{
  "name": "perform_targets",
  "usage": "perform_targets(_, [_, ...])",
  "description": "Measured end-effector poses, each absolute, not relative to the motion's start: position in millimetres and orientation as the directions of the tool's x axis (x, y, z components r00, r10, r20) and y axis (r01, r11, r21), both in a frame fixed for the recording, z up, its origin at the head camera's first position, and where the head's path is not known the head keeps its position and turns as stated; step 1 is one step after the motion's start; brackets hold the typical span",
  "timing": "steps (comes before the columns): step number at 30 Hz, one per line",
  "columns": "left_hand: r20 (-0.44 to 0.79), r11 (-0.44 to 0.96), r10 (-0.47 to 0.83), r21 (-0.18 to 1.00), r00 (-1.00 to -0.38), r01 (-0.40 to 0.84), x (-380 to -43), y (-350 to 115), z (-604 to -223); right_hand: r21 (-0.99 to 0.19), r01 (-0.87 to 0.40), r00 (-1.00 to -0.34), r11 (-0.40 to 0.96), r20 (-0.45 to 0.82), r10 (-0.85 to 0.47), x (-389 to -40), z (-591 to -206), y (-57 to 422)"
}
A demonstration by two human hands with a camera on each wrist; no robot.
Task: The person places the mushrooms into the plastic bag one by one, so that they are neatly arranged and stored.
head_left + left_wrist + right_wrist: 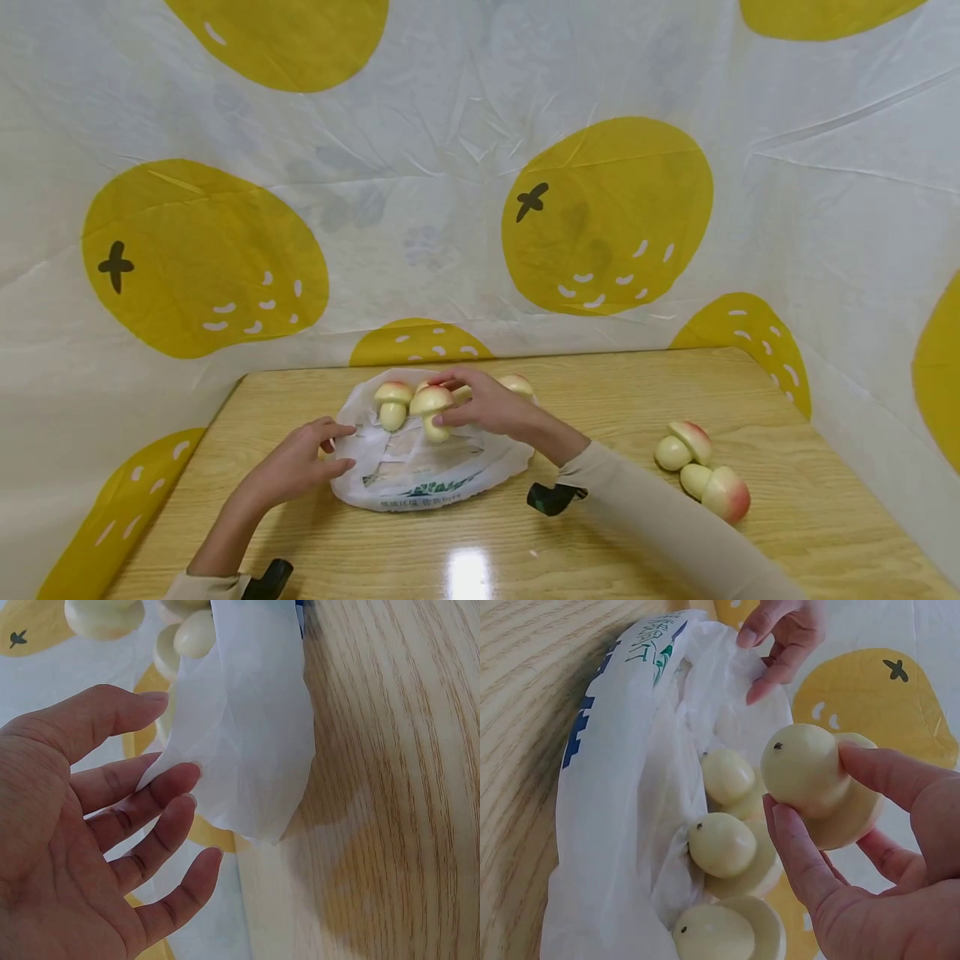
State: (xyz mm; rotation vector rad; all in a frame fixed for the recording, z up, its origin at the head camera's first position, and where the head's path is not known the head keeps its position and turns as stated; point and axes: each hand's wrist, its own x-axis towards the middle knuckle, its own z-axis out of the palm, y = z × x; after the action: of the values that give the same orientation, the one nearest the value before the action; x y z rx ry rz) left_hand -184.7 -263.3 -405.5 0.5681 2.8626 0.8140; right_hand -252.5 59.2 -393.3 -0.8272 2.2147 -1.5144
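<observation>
I'm seeing the right hand [495,407] pinching a glossy pale-yellow mushroom shape with a reddish cap [430,400], thumb on one side and fingers on the other, and it's hanging over the crumpled white plastic bag [480,467], stem pointing near. The left hand [300,462] is hovering at the bag's left rim, thumb and fingers spread apart; thin plastic is covering the index fingertip, so I'm not able to tell if it's touching.

Matching mushrooms [722,846] are sitting in the bag, one left of the held piece and others farther right. The right hand is partly blocking those from the head view, and the right wrist view is cutting off the lowest one. Green and dark print is curving along the near side, mostly too small for me to read.

The table's far edge [600,357] is running just beyond the bag, with the fruit-print cloth [420,250] rising behind. To the right, wood is stretching toward two loose mushrooms [718,493], and more is opening out near.
</observation>
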Motion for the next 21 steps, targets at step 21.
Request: perform_targets(21, [0.011, 0.786, 0.392, 0.516, -0.920, 0.341, -187, -263, -407, -0.926, -0.268, -0.798, 0.266, 0.058, -0.600, -245, -407, 27])
